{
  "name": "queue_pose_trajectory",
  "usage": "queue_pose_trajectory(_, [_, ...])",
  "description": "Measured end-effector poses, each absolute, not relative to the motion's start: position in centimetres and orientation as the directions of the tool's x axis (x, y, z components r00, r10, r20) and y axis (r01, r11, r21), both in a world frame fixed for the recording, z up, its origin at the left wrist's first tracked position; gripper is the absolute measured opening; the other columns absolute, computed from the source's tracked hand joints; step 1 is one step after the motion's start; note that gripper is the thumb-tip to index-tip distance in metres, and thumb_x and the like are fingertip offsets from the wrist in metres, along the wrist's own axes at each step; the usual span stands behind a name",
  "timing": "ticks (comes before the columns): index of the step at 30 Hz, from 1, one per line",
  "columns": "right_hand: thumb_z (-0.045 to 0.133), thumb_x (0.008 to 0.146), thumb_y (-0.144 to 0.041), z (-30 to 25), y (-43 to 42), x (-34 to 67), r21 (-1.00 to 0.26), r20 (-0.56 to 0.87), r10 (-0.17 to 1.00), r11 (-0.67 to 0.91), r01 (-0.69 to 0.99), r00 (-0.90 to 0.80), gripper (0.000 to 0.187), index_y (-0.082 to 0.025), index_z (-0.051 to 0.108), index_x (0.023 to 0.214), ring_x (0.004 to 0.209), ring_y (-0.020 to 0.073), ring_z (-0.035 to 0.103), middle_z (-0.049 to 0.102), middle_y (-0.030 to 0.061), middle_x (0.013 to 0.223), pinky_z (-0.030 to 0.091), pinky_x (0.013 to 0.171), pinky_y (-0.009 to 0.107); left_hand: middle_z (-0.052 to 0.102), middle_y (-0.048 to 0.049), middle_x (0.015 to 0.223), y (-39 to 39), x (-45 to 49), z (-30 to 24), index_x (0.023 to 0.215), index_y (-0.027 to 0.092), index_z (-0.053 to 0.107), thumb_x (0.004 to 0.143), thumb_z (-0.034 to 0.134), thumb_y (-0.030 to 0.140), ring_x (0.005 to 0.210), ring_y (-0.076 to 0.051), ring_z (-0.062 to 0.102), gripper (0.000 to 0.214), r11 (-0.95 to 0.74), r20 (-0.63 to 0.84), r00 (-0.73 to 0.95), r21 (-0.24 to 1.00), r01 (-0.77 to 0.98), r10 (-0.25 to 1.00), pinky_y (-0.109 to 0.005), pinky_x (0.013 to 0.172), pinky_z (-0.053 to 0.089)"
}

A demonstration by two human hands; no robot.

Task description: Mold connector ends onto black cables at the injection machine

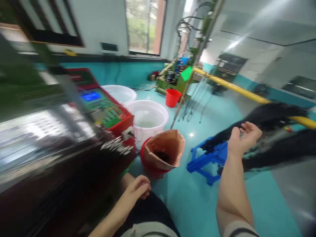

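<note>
My left hand hovers over my dark-clad lap, its fingers loosely curled with nothing visible in them. A brown paper sack with dark contents stands in a red tub just beyond that hand. Raised on the right, my right hand has its fingers half bent and the thumb apart, and I see nothing in it. Long black strands or bundles hang close to it over a yellow bar; motion blur hides their exact kind. Whether the hand touches them, I cannot tell.
A machine with a red control panel fills the left side. White tubs stand behind the sack. A blue plastic stool is under the black bundles. Farther back are a red bucket and a green machine.
</note>
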State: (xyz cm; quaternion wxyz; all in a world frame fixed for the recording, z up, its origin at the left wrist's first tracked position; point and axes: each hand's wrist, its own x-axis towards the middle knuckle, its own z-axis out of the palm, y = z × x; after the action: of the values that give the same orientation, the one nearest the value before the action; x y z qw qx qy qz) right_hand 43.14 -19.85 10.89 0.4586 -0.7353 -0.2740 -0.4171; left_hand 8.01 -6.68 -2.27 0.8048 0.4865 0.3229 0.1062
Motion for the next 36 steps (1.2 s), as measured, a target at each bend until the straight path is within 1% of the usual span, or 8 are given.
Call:
queue_pose_trajectory(4, [0.049,0.074,-0.017,8.5,-10.1,33.9,-0.323,0.774,0.564,-0.037,0.946,0.286,0.018,-0.018,0.054,0.092,0.079,0.0197,0.057,0.058,0.0049,0.083,0.048,0.075,0.037,0.061,-0.0032,0.076,-5.9,-0.1,2.5,0.078,0.020,0.062,0.071,0.061,0.030,0.073,-0.017,0.054,0.012,0.065,-0.123,0.593,0.991,0.117,0.796,-0.026,0.070,0.042])
queue_pose_trajectory(7, [0.048,0.077,-0.015,6.6,-2.9,24.5,-0.310,0.573,0.811,0.347,0.885,-0.117,0.020,-0.019,0.055,0.095,0.088,0.0195,0.057,0.060,0.0069,0.092,0.047,0.079,0.035,0.063,-0.0052,0.090,-5.9,-6.8,3.4,0.087,0.023,0.063,0.068,0.064,0.034,0.087,-0.022,0.055,0.022,-0.204,0.098,0.303,0.918,0.340,0.948,-0.031,0.082,0.040])
queue_pose_trajectory(11, [0.051,0.081,-0.027,4.0,3.2,13.7,-0.230,0.345,0.731,0.674,0.702,-0.589,0.028,-0.018,0.054,0.108,0.108,0.0221,0.049,0.056,0.0105,0.113,0.038,0.093,0.039,0.053,-0.0113,0.120,-6.9,-15.0,1.3,0.111,0.024,0.055,0.066,0.061,0.046,0.116,-0.034,0.040,0.051,-0.243,0.302,0.075,0.569,0.786,0.950,-0.049,0.098,0.025])
queue_pose_trajectory(14, [0.048,0.084,-0.031,2.4,5.2,10.2,-0.190,0.251,0.655,0.755,0.628,-0.712,0.033,-0.017,0.051,0.114,0.110,0.0214,0.047,0.057,0.0101,0.113,0.035,0.095,0.040,0.044,-0.0152,0.131,-8.5,-19.8,-1.0,0.123,0.022,0.046,0.068,0.056,0.048,0.122,-0.039,0.031,0.061,-0.120,0.276,0.036,0.293,0.949,0.960,-0.059,0.095,0.019])
queue_pose_trajectory(16, [0.047,0.086,-0.031,1.7,5.5,10.2,-0.185,0.221,0.637,0.771,0.609,-0.739,0.031,-0.016,0.051,0.112,0.105,0.0201,0.050,0.058,0.0097,0.109,0.037,0.092,0.039,0.044,-0.0152,0.132,-9.6,-22.0,-2.1,0.124,0.022,0.044,0.071,0.053,0.047,0.119,-0.039,0.035,0.059,-0.044,0.259,-0.009,0.196,0.980,0.966,-0.061,0.094,0.018])
queue_pose_trajectory(25, [0.057,0.075,-0.023,-1.6,3.5,15.3,-0.040,0.300,0.641,0.748,0.662,-0.706,0.012,-0.017,0.048,0.081,0.106,0.0256,0.048,0.052,0.0146,0.111,0.036,0.092,0.046,0.058,-0.0124,0.116,-7.8,-25.1,-3.1,0.113,0.023,0.051,0.077,0.051,0.045,0.119,-0.033,0.040,0.042,-0.087,0.411,0.026,0.129,0.988,0.911,-0.051,0.101,0.017])
queue_pose_trajectory(32, [0.056,0.080,-0.038,-0.9,8.4,15.3,0.166,0.205,0.583,0.771,0.615,-0.786,0.023,-0.016,0.054,0.076,0.081,0.0222,0.050,0.056,0.0103,0.090,0.039,0.073,0.037,0.061,-0.0101,0.102,-2.9,-26.3,-3.6,0.098,0.020,0.054,0.077,0.046,0.054,0.094,-0.028,0.055,0.041,-0.048,0.379,0.021,0.061,0.997,0.925,-0.042,0.089,0.036])
queue_pose_trajectory(36, [0.047,0.086,-0.034,-0.3,9.3,16.4,0.203,0.194,0.481,0.833,0.515,-0.855,0.021,-0.016,0.057,0.091,0.075,0.0202,0.047,0.056,0.0069,0.082,0.038,0.068,0.034,0.060,-0.0059,0.090,-4.9,-25.1,-3.2,0.087,0.021,0.057,0.079,0.040,0.053,0.093,-0.026,0.052,0.036,-0.012,0.421,-0.041,0.124,0.992,0.906,-0.040,0.085,0.040])
